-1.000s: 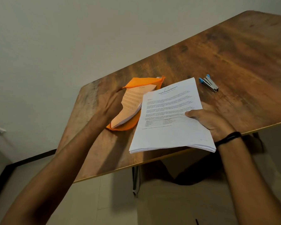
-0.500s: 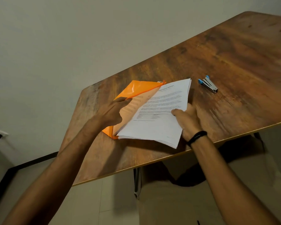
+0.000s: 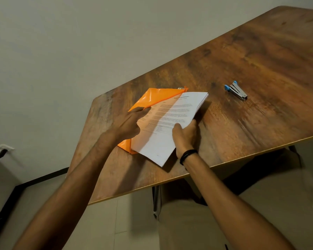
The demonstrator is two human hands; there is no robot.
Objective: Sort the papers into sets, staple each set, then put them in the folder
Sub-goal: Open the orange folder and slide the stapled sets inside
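An orange plastic folder lies on the wooden table, its upper flap lifted. My left hand pinches that flap's edge and holds the folder open. A thick stack of white printed papers is tilted with its left edge partly inside the folder's mouth. My right hand grips the stack near its lower right edge, thumb on top. A small silver stapler with blue ends lies on the table to the right, apart from both hands.
The table's near edge runs diagonally just below my right wrist, and the stack's lower corner nearly reaches it. A wall stands behind the table. A wall socket with a plugged cable is at the far left.
My right hand has carried the paper stack leftward into the folder's mouth. My left hand has lifted the orange flap over the papers inside, which are now covered.
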